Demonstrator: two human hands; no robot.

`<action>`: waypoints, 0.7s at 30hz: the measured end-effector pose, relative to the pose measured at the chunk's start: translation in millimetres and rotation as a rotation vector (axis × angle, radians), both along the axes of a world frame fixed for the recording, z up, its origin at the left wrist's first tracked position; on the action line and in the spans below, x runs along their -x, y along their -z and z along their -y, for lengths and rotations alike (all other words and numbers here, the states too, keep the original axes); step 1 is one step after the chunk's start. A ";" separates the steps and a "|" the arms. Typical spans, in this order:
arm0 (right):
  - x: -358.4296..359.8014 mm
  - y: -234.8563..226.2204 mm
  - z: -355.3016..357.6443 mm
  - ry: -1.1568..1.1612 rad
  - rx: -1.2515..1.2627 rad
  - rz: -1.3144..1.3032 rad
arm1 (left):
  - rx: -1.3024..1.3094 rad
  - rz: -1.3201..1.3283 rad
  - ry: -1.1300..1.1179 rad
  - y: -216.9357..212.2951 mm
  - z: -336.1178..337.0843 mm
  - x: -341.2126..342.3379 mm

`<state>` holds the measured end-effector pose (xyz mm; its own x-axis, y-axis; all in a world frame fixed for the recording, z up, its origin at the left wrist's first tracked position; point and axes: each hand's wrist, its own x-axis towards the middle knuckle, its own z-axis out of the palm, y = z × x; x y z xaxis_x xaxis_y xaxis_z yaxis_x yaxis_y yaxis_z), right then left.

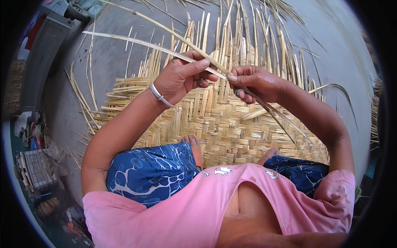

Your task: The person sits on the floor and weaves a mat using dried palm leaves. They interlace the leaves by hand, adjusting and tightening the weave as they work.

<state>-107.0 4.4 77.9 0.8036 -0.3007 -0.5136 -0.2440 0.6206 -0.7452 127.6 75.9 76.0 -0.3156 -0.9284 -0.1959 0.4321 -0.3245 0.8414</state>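
Both my hands hold split reed strips (pixel 165 50) in front of me, above a half-woven reed mat (pixel 215 124). My left hand (pixel 186 74), with a silver bangle on the wrist, pinches two strips that fan out to the upper left. Close beside it, my right hand (pixel 256 84) grips the same strips between thumb and fingers. Past the right hand their thin ends (pixel 279 118) run down to the lower right over the mat. The mat has a diagonal weave, and its loose ends (pixel 244 29) stick out at the far and left sides.
My bare feet (pixel 193 146) rest on the mat's near part. Loose strips (pixel 89 78) lie on the grey concrete floor (pixel 347 62) at the left. A grey metal piece (pixel 43 58) stands at the far left, with a plastic crate (pixel 38 167) nearer me.
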 end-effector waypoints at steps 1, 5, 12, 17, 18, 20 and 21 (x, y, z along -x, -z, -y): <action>4.4 1.1 -0.9 0.007 -0.009 0.035 | 0.006 0.028 0.032 -2.3 0.8 2.6; 11.6 4.0 -6.3 -0.009 0.028 0.033 | 0.061 0.182 -0.005 -5.0 -1.5 13.6; 3.7 16.9 -10.8 -0.045 0.254 -0.099 | -0.099 0.312 -0.096 25.7 -6.5 25.9; -3.6 15.2 -14.9 -0.068 0.284 -0.136 | -0.163 0.241 -0.086 35.0 -3.0 29.9; -3.8 18.9 -14.8 -0.063 0.267 -0.127 | -0.184 0.218 -0.089 36.6 -0.8 29.2; -9.3 20.0 -16.8 -0.026 0.212 -0.119 | -0.204 0.195 -0.129 35.0 0.0 25.8; -6.9 25.2 -16.2 -0.009 0.182 -0.090 | -0.221 0.192 -0.170 33.9 1.0 29.5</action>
